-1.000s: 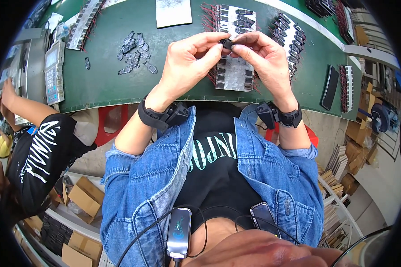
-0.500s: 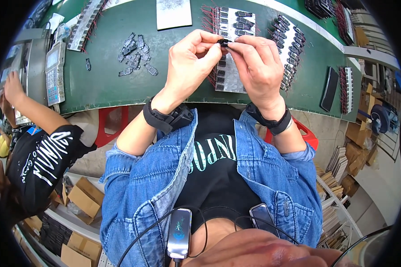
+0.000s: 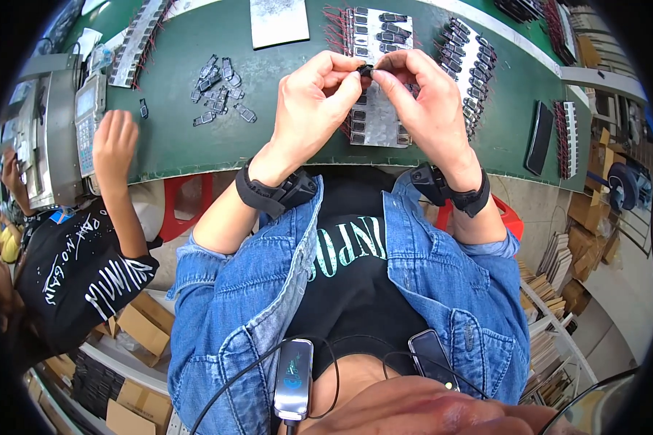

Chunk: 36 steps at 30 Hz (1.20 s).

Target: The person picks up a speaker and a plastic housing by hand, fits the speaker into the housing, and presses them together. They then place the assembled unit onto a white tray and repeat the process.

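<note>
Above the green table, a small black plastic part (image 3: 366,70) sits between the fingertips of both my hands. My left hand (image 3: 313,107) pinches it from the left with thumb and forefinger. From the right, the thumb and forefinger of my right hand (image 3: 434,105) close on its other end. Fingertips cover most of the part, so its exact kind is unclear. Just beyond and below my hands lies a metal plate (image 3: 374,130) with rows of small black rectangular modules and red wires along its left edge. My right hand partly hides this plate.
Loose black modules (image 3: 214,90) lie in a pile on the left. A second loaded plate (image 3: 469,69) is at right, near a black flat tray (image 3: 537,139). A white board (image 3: 279,22) lies at the back. A co-worker's hand (image 3: 116,141) is beside a keypad machine (image 3: 85,134).
My right wrist has shifted right and its fingers have bent differently around the part. My left hand stays nearly still. The co-worker's arm has swung right, over the table edge.
</note>
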Each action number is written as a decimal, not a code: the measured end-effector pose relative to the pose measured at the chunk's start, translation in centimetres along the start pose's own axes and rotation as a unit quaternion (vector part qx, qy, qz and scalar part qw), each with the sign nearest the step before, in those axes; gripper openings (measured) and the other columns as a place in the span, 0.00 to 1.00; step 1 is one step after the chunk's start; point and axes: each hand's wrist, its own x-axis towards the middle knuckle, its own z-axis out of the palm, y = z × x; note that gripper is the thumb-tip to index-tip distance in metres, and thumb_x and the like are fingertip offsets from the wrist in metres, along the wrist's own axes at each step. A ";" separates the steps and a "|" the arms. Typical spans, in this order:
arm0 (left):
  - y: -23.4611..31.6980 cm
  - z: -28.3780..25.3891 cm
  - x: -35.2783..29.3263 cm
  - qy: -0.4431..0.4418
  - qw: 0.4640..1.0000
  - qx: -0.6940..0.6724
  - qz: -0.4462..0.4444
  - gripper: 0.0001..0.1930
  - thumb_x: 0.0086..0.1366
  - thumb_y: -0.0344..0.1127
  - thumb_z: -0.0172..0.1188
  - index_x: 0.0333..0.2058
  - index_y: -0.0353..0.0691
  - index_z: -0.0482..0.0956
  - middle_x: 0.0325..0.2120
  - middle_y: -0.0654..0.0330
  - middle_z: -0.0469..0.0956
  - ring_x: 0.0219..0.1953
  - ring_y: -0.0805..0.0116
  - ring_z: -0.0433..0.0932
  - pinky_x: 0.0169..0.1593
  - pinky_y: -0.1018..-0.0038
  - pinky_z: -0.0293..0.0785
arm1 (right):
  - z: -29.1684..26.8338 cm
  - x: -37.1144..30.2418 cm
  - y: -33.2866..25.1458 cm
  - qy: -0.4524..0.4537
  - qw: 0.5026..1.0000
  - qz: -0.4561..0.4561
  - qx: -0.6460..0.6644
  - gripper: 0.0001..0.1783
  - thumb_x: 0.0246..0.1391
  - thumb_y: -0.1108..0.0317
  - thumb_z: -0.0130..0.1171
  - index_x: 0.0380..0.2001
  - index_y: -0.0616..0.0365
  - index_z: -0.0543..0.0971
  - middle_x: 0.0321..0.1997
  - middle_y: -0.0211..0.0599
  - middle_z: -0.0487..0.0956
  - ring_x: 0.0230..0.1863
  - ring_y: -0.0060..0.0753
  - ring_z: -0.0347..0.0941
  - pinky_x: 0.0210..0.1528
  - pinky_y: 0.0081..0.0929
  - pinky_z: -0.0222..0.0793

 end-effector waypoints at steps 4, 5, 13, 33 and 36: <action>0.1 0.0 -0.1 -0.002 1.000 0.024 0.004 0.09 0.64 0.29 0.61 0.41 0.31 0.80 0.27 0.61 0.85 0.29 0.83 0.79 0.34 0.82 0.75 | -0.4 0.1 0.1 -0.025 0.997 -0.025 -0.063 0.08 0.56 0.72 0.63 0.39 0.64 0.79 0.34 0.38 0.79 0.33 0.27 0.76 0.38 0.23 0.73; 0.2 0.0 -0.1 -0.002 0.999 0.034 0.005 0.09 0.64 0.29 0.61 0.41 0.31 0.80 0.27 0.60 0.85 0.29 0.83 0.79 0.34 0.81 0.75 | -0.5 0.1 0.2 -0.024 0.997 -0.024 -0.062 0.08 0.56 0.72 0.63 0.39 0.64 0.79 0.34 0.38 0.79 0.33 0.27 0.76 0.38 0.23 0.73; 0.4 0.0 0.1 -0.008 1.000 0.026 0.003 0.08 0.64 0.28 0.61 0.41 0.32 0.81 0.28 0.60 0.85 0.31 0.82 0.80 0.36 0.81 0.76 | -0.6 0.1 0.1 -0.034 0.998 -0.030 -0.044 0.09 0.57 0.72 0.63 0.40 0.64 0.78 0.35 0.39 0.79 0.34 0.30 0.77 0.38 0.25 0.73; 0.5 -0.3 0.0 -0.032 0.999 -0.008 -0.002 0.08 0.64 0.27 0.61 0.41 0.31 0.80 0.28 0.60 0.85 0.32 0.81 0.81 0.36 0.81 0.77 | -0.8 0.4 -0.1 -0.070 0.997 0.004 -0.025 0.08 0.60 0.75 0.60 0.42 0.63 0.76 0.39 0.38 0.82 0.40 0.28 0.81 0.44 0.25 0.77; 0.7 -0.2 0.0 -0.041 0.999 -0.030 0.001 0.08 0.64 0.28 0.60 0.41 0.31 0.80 0.29 0.60 0.86 0.33 0.80 0.82 0.37 0.80 0.78 | -0.9 0.3 -0.3 -0.051 0.996 0.030 0.064 0.08 0.60 0.76 0.60 0.42 0.64 0.76 0.39 0.38 0.82 0.41 0.28 0.82 0.44 0.25 0.77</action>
